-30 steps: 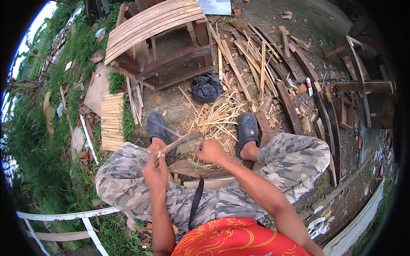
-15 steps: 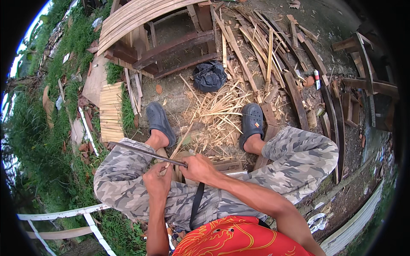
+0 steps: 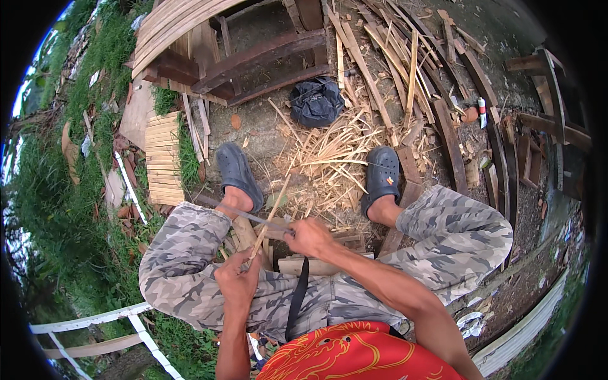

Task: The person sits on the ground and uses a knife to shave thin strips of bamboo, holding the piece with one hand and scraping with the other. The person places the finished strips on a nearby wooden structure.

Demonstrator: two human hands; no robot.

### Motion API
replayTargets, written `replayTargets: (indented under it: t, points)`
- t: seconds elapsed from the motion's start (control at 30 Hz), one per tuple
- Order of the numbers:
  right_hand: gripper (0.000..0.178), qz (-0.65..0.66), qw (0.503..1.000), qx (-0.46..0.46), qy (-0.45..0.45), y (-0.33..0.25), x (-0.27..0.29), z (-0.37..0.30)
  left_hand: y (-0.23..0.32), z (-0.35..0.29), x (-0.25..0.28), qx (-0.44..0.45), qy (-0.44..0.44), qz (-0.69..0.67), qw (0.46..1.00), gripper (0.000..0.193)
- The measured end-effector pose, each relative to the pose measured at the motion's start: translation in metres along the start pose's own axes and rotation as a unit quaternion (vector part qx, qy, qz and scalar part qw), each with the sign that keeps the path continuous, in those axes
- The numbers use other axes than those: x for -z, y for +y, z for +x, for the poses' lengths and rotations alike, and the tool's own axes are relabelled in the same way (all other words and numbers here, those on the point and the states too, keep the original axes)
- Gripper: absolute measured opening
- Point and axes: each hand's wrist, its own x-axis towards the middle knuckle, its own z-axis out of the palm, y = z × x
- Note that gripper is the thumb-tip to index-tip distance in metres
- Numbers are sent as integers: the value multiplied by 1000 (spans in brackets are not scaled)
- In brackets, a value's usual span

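The strip point(image 3: 274, 209) is tan, the trousers point(image 3: 453, 228) grey-camouflage.

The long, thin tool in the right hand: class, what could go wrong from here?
Crossing the wooden strip just beyond the left hand, the blurred tool could slip onto that hand.
Its far end appears near the left trouser leg, so a stray stroke might catch it.
The strip looks slender, so it may flex or snap.

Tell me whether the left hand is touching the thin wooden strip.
Touching. The head view shows the left hand gripping the thin wooden strip near its lower end, with thumb and fingers against it.
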Motion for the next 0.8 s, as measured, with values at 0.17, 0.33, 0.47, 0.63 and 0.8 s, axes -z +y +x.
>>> replayTargets:
  t: [0.17, 0.33, 0.47, 0.63, 0.8]
  points:
    - [31, 22, 1000, -11, 19, 14, -3, 6, 2, 1, -1, 10, 1, -3, 1000, 16]
    - [33, 26, 999, -6, -37, 19, 1, 15, -2, 3, -1, 68, 24, -58, 996, 16]
    - [33, 29, 998, -44, -30, 17, 1, 21, -6, 2, 2, 80, 33, -15, 996, 18]
    - [33, -35, 998, 41, -20, 18, 6, 19, -6, 1, 2, 82, 40, -29, 995, 18]
    - [32, -51, 996, -72, 15, 32, 11, 21, -2, 3, 0, 74, 39, -15, 996, 17]
